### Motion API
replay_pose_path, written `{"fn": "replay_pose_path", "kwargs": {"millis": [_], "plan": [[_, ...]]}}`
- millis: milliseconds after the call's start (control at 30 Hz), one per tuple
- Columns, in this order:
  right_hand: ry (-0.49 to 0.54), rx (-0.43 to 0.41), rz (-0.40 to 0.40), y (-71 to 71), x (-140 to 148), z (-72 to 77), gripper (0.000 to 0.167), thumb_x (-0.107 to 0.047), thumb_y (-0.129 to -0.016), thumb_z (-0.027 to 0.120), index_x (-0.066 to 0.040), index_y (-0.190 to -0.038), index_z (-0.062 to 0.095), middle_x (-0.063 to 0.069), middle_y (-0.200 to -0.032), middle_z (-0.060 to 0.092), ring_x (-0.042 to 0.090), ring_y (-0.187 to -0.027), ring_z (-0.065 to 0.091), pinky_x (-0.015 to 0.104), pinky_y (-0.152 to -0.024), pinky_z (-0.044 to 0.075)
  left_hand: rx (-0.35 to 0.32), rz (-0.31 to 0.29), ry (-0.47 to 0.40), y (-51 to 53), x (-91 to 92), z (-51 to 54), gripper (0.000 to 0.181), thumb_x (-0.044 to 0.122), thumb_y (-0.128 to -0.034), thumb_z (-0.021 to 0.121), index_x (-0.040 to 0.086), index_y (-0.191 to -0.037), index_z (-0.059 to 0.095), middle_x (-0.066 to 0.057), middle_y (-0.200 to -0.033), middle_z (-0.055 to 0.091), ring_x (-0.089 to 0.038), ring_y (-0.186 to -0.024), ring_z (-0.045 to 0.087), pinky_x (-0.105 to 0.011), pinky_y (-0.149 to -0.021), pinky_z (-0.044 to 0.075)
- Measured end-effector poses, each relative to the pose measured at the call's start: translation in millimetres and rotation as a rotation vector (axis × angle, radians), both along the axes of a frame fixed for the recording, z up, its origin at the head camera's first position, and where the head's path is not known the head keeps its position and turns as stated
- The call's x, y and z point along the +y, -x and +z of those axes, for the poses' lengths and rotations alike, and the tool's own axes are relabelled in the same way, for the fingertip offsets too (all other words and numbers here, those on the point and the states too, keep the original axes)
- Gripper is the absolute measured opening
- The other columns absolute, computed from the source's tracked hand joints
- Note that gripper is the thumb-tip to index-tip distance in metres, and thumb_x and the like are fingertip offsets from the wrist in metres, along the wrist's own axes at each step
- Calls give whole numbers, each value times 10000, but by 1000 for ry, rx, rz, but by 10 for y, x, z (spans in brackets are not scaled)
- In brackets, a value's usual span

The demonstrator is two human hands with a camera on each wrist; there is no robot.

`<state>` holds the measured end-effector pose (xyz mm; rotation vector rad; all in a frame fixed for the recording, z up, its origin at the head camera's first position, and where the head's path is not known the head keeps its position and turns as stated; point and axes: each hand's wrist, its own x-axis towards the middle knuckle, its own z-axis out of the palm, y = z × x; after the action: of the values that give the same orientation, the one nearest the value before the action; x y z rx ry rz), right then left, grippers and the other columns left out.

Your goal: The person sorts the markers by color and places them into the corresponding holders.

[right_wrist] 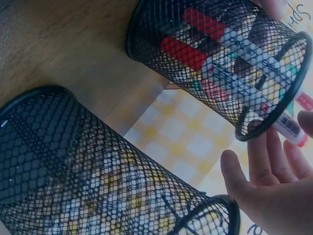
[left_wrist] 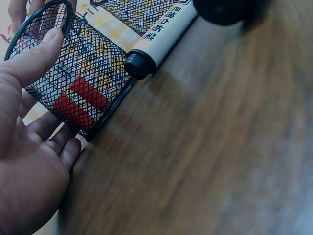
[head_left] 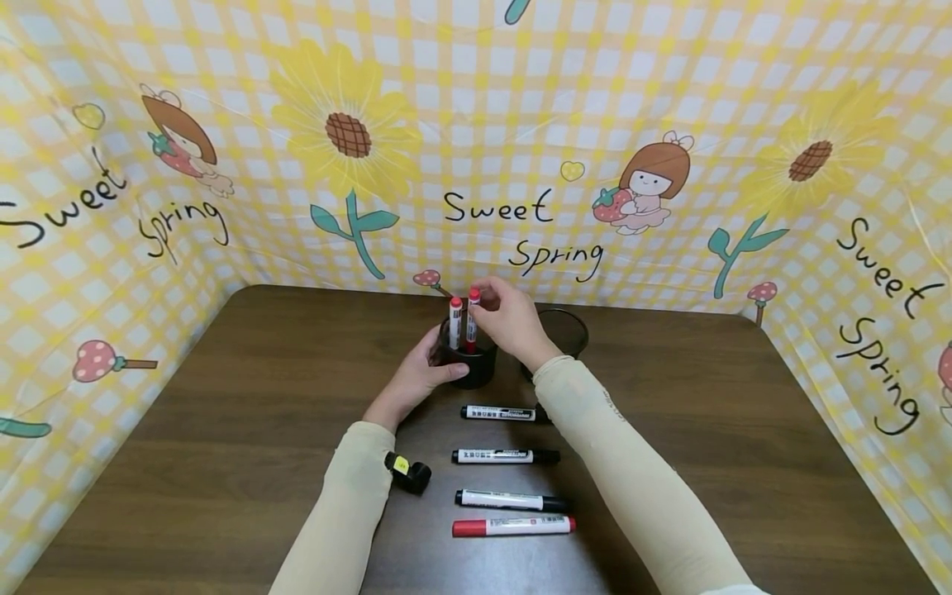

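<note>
My left hand [head_left: 416, 376] grips a black mesh pen holder [left_wrist: 93, 54], its thumb against the near side and fingers around the other side. Two red-and-white markers stand inside, red caps down near the base as seen through the mesh. With its fingertips, my right hand [head_left: 513, 322] pinches the upper end of one red marker [head_left: 472, 330], whose tip end shows beside the thumb in the right wrist view. The other red marker [head_left: 455, 322] leans next to it, untouched. Part of the left fingers is hidden behind the holder.
A second black mesh holder [right_wrist: 122, 161] stands to the right, partly behind the right forearm. Nearer me on the brown table [head_left: 245, 463] lie black markers [head_left: 506, 456], [head_left: 498, 413], [head_left: 506, 500] and a red marker [head_left: 513, 526]. Checked yellow cloth [head_left: 476, 124] hangs behind and at both sides.
</note>
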<state>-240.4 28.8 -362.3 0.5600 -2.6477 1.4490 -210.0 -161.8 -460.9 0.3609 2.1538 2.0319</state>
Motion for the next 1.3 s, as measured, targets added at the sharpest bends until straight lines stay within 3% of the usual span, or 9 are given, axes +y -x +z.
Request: {"fn": "replay_pose_path", "kwargs": {"millis": [333, 567, 700, 833, 933, 1067, 1300], "plan": [[-6, -37, 10, -165, 174, 168, 468, -150, -950, 698, -119, -1396, 563, 122, -1251, 645, 252, -1083, 626, 448, -903, 517, -18, -2, 24, 7, 40, -1, 785, 102, -923, 755, 131, -1573, 316, -91, -1567, 400, -283, -1431, 354, -485, -1165, 258], [-27, -29, 16, -399, 325, 245, 593, -177, -954, 707, -163, -1495, 463, 148, -1359, 581, 270, -1198, 579, 474, -965, 488, -18, -4, 24, 16, 27, -29, 794, 98, -927, 749, 125, -1582, 299, -113, -1569, 394, -307, -1425, 359, -502, -1158, 267], [-27, -9, 19, -589, 429, 249, 587, -174, -960, 707, -163, -1493, 462, 128, -1356, 578, 248, -1222, 564, 474, -1006, 462, -30, -13, 7, 15, 15, -32, 809, 74, -926, 743, 96, -1586, 277, -153, -1574, 375, -337, -1429, 346, -516, -1153, 269], [-44, 64, 31, -840, 544, 227, 531, -129, -946, 721, -117, -1438, 519, 102, -1307, 612, 230, -1186, 586, 448, -993, 475, -42, -27, 5, -62, 23, 112, 799, 42, -930, 728, 50, -1581, 266, -188, -1573, 363, -364, -1426, 344, -524, -1142, 288], [-51, 125, 53, -1064, 639, 197, 476, -106, -931, 736, -85, -1377, 573, 61, -1246, 646, 193, -1138, 607, 399, -955, 499, -28, -28, 0, -50, 15, 96, 804, 49, -932, 728, 58, -1585, 260, -181, -1577, 358, -359, -1425, 345, -517, -1137, 297], [-15, 126, 112, -1350, 795, 118, 440, -88, -916, 759, -56, -1332, 620, 40, -1178, 671, 192, -1074, 646, 390, -920, 527, 3, -19, 1, 36, -4, -59, 812, 73, -923, 748, 93, -1585, 278, -154, -1572, 375, -335, -1418, 362, -504, -1135, 302], [-71, 119, 249, -1723, 1124, -170, 242, -160, -889, 792, -70, -1112, 764, -24, -1012, 721, 104, -914, 662, 339, -807, 562, 10, -24, 9, 43, -12, -56, 825, 84, -924, 751, 106, -1592, 267, -147, -1577, 366, -326, -1417, 365, -496, -1128, 316]]}}
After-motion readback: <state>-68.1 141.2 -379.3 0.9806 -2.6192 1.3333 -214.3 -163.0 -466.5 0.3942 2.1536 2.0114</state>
